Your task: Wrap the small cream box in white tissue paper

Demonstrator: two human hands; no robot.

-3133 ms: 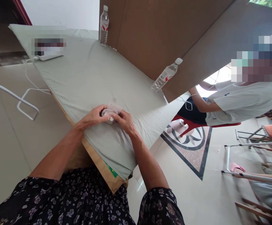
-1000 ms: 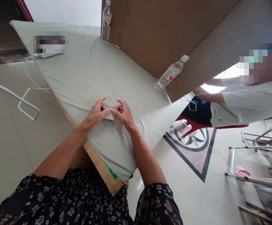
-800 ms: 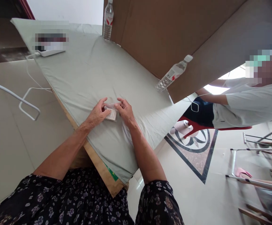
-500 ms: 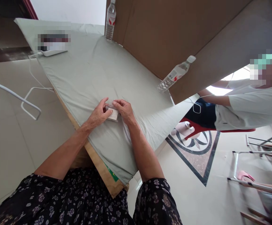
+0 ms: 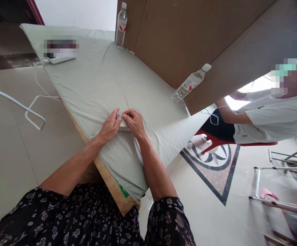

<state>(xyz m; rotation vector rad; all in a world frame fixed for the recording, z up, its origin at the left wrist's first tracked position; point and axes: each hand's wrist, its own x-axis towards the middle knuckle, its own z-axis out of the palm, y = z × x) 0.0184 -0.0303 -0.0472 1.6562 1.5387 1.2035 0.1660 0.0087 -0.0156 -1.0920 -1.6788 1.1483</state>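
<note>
A small pale box (image 5: 124, 128) with faint printing lies on the cloth-covered table (image 5: 94, 82), between my two hands. My left hand (image 5: 111, 125) grips its left side, with the thumb over the top and the fingers curled behind. My right hand (image 5: 135, 123) is closed in a pinch, thumb against forefinger, at the box's upper right part. What is in that pinch is too small to make out. The fingers of both hands nearly meet and cover much of the box.
A water bottle (image 5: 189, 83) leans at the end of a large brown cardboard panel (image 5: 179, 41); another bottle (image 5: 122, 27) stands upright at its far end. A white device (image 5: 62, 58) with a cable sits far left. Beyond the panel, a person in a white shirt (image 5: 273, 116) sits on a red stool.
My left thumb has slid from the box's near top toward its far left part. My right hand's pinch has come down onto the box. The view has shifted slightly.
</note>
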